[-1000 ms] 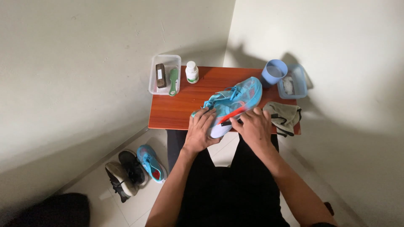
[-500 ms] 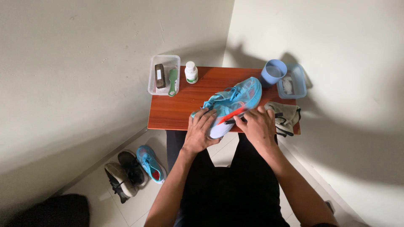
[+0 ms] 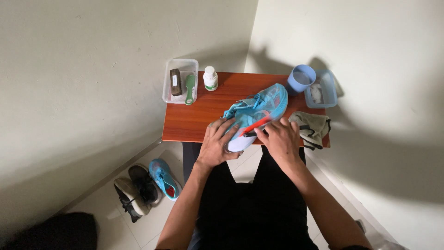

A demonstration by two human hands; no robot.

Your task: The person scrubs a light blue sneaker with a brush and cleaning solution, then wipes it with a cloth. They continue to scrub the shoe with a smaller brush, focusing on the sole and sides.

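Hands are gripping a light-blue running shoe with an orange stripe [image 3: 259, 109] lying at the near edge of a reddish-brown wooden table [image 3: 194, 122]: left hand [image 3: 219, 143] is wrapping spread fingers around its heel at 9 o'clock, right hand [image 3: 280, 140] is pressing curled fingers on its side at 4 o'clock. Clear plastic tray with brushes [image 3: 180, 85] is sitting at 10 o'clock, white bottle [image 3: 210, 78] at 11, blue cup [image 3: 301, 78] at 1, grey-green cloth [image 3: 312, 127] at 3.

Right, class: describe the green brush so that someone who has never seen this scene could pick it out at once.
Find the red-brown table in the corner. At its far left stands a clear tub; the green brush lies inside, handle poking over the near rim. Beside it lies a dark brown block; the brush alone is green.
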